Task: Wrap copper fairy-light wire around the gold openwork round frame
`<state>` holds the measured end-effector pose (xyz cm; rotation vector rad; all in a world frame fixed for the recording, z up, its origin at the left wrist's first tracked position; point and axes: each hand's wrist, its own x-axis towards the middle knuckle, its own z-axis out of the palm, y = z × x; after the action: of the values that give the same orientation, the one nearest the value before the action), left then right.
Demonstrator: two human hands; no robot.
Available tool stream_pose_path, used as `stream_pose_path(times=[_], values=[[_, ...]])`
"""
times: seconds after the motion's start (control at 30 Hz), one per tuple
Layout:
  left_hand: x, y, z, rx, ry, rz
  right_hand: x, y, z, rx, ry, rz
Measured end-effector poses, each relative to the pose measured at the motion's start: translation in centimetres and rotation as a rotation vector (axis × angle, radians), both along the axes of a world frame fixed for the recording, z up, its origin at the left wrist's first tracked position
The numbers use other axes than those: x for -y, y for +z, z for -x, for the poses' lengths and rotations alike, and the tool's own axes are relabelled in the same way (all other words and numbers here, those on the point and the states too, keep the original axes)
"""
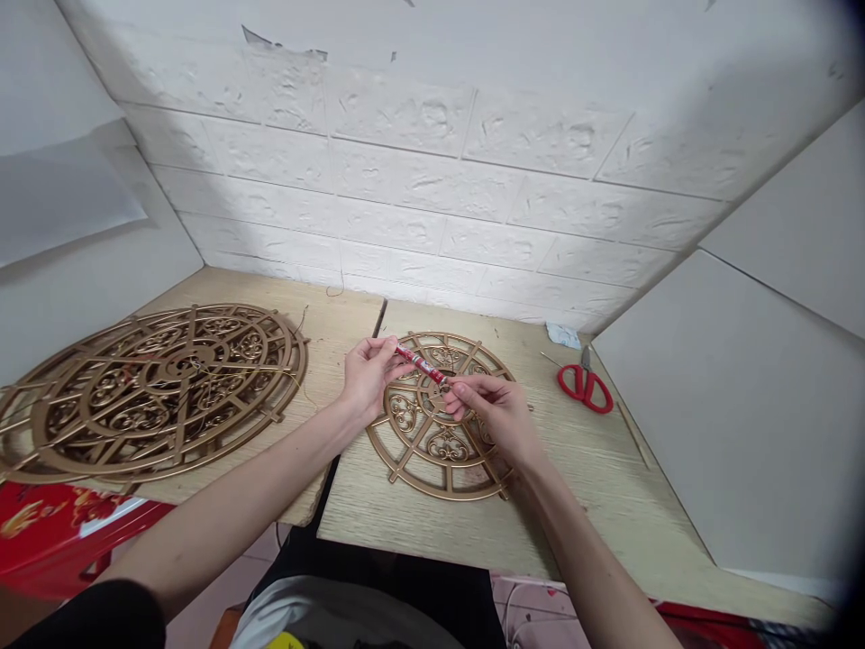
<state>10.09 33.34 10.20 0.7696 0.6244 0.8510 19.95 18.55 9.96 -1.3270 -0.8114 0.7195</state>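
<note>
The slim red tube (420, 362), banded with pale markings, is over the upper middle of the round gold lattice (448, 442), which is the landmark here and lies flat on the surface (378, 523). The tube looks light and fairly stiff, as its line is straight between the two holds; its shine suggests a smooth skin that may slide or roll under a loose pinch, and a hard squeeze might dent it if it is hollow, which I cannot tell. The ends look like the best places to take hold, leaving the patterned middle free. Both hands do so: the left hand (368, 379), at the lattice's upper left edge, pinches the far end between thumb and fingertips, while the right hand (496, 410), over the lattice's right half, pinches the near end, its other fingers curled beneath. Neither hand is spread wide. Left of the lattice is a pile of larger gold lattices (182, 365); to its right are red-handled scissors (585, 388).
</note>
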Motion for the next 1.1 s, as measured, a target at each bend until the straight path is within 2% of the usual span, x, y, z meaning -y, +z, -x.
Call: stream_pose_path(times=[0.4, 0.6, 0.73, 0.97, 1.1], values=[[0.1, -0.5, -0.2, 0.002, -0.028, 0.069, -0.2, -0.2, 0.2, 0.027, 0.041, -0.056], [0.3, -0.8, -0.4, 0.003, -0.03, 0.094, -0.5, -0.6, 0.1, 0.091, -0.107, -0.045], [0.4, -0.9, -0.3, 0.01, -0.045, 0.097, -0.6, -0.8, 0.1, 0.047, -0.153, -0.039], [0.4, -0.8, -0.2, 0.012, -0.076, 0.091, -0.8, -1.1, -0.3, -0.178, -0.03, -0.041], [0.4, -0.7, -0.2, 0.006, -0.085, 0.095, -0.7, -1.1, -0.4, -0.214, 0.029, -0.055]])
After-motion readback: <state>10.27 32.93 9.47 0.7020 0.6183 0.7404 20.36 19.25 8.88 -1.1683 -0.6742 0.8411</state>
